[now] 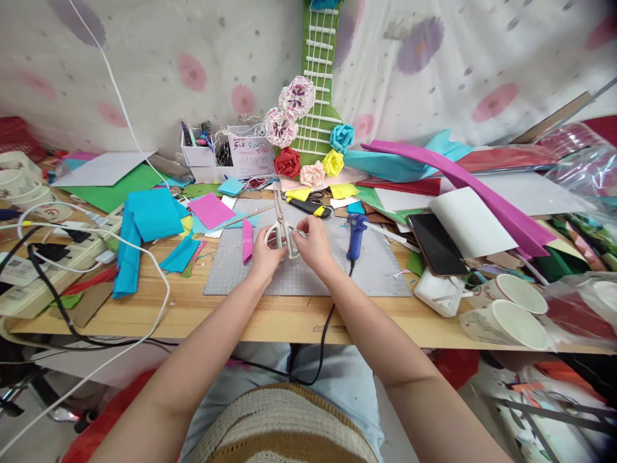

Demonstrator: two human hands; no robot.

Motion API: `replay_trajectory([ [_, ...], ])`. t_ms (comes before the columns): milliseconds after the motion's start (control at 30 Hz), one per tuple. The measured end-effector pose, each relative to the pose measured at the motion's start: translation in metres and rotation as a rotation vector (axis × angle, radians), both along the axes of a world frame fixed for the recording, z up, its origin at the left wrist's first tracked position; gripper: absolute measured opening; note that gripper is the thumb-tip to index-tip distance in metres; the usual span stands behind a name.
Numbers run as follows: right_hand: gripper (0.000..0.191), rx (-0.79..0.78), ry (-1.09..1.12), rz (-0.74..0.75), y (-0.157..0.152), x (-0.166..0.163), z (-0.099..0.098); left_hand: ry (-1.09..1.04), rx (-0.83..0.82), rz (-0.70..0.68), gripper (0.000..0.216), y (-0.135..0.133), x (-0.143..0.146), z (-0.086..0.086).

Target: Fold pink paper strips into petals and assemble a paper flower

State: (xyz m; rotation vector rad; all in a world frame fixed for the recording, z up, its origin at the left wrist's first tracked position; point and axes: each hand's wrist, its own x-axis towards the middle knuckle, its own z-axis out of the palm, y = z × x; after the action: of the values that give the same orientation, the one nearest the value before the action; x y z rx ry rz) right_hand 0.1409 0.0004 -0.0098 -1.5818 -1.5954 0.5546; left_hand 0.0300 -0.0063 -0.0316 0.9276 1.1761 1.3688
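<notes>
A pair of scissors (279, 222) with white handles points away from me above the grey cutting mat (371, 276). My left hand (268, 256) has its fingers closed on the left handle loop. On the other loop, my right hand (315, 243) grips with bent fingers. Just left of the scissors is a folded magenta paper strip (247, 241). Beyond the hands lies a black and yellow utility knife (308, 206). A blue glue gun (355, 236) rests on the mat right of my right hand, its black cord running off the table's front edge.
A green guitar-shaped craft (313, 83) with paper flowers stands at the back. Blue crepe paper (157, 215) and a power strip (67, 263) with loose cables lie left. On the right are a black phone (436, 244), paper cups (511, 325) and a long magenta paper sheet (463, 186).
</notes>
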Motion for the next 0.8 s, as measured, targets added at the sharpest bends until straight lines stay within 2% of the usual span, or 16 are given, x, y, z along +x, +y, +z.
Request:
replay_trajectory([
  [100,0.014,0.038,0.042,0.020,0.002,-0.001,-0.001,-0.007,0.007,0.009,0.060,0.000,0.001,-0.001],
  [200,0.027,-0.035,0.269,0.130,0.004,0.006,0.000,-0.050,0.007,0.012,0.060,0.001,-0.001,-0.001],
  [333,0.050,-0.359,0.739,0.376,0.005,0.019,0.002,-0.077,-0.024,0.037,0.058,0.002,-0.004,0.001],
  [467,0.059,-0.554,1.023,0.378,0.005,0.023,0.003,-0.080,-0.049,0.029,0.056,0.001,-0.004,0.002],
  [633,0.047,-0.662,1.046,0.341,0.008,0.020,0.002,-0.072,-0.075,0.003,0.055,0.000,-0.003,0.002],
  [800,0.039,-0.619,0.979,0.346,0.011,0.014,-0.004,-0.142,-0.060,0.014,0.054,0.000,-0.001,0.003],
])
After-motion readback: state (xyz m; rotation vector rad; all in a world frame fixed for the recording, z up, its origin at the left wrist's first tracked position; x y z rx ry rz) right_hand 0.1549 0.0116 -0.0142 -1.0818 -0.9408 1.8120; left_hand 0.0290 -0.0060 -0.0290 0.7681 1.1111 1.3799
